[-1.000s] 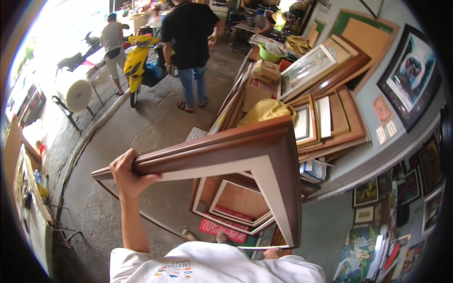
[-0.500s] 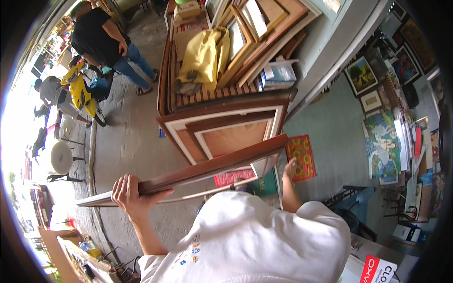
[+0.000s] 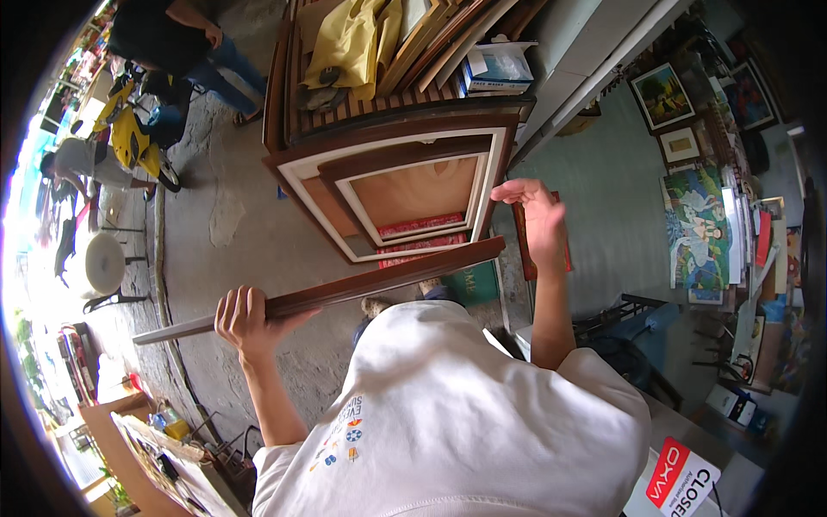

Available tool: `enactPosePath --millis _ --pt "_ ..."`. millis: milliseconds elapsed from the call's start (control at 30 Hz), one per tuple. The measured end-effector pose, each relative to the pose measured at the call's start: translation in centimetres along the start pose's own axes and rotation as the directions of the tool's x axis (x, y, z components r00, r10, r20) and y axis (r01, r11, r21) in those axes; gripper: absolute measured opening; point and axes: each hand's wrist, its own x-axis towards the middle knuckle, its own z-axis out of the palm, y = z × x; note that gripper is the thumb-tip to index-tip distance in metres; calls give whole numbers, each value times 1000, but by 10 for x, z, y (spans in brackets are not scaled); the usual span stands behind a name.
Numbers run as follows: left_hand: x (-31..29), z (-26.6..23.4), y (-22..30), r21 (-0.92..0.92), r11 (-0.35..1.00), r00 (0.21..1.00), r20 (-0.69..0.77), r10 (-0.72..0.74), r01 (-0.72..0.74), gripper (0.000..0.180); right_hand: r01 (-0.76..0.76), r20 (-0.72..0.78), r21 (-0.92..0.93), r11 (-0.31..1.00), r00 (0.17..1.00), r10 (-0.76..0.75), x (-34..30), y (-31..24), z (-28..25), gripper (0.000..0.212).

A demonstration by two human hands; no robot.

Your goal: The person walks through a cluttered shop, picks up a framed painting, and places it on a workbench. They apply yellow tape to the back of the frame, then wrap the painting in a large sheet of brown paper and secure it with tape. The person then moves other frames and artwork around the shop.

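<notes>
My left hand [image 3: 245, 323] is closed around a long dark-brown picture frame [image 3: 379, 282], seen nearly edge-on and slanting up to the right in front of my body. My right hand [image 3: 538, 220] is raised off that frame, fingers apart and holding nothing, beside the right edge of a large brown-and-white frame [image 3: 301, 177] leaning against the rack. Within its outline stands a smaller brown-and-white frame [image 3: 332, 183] with a tan panel. I cannot tell whether my right fingertips touch the large frame's edge.
A slatted wooden rack [image 3: 379, 110] carries a yellow bag [image 3: 345, 47], several frames and a blue-white box [image 3: 500, 71]. A green mat [image 3: 476, 283] lies near my feet. Paintings [image 3: 699, 228] fill the right side. Two people, a yellow scooter [image 3: 133, 142] and a white round stool [image 3: 103, 263] are left.
My right hand has risen and moved up to the leaning frames' right edge. The held frame has turned more edge-on in my left hand. The view has shifted, so the rack sits higher.
</notes>
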Motion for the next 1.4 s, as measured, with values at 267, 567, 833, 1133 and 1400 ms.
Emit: enactPosePath --millis 267,567,833,1133,1400 --pt "-6 6 13 -65 998 1000 -8 -15 15 71 306 362 -372 876 917 -166 -10 -59 20 32" --pt "-14 6 32 -113 993 999 22 -28 30 68 189 245 -336 923 964 -108 -31 -50 2 27" --pt "17 -2 48 -186 982 995 -99 -8 -10 69 22 95 46 999 995 -27 -46 -29 -32 48" --pt "71 -29 65 -146 989 995 -92 -44 30 72 -22 -295 32 999 955 30 -81 46 -122 57" --pt "86 10 84 -198 980 996 -83 -10 -7 68 523 -178 -583 621 664 -726 -8 -91 -58 58"
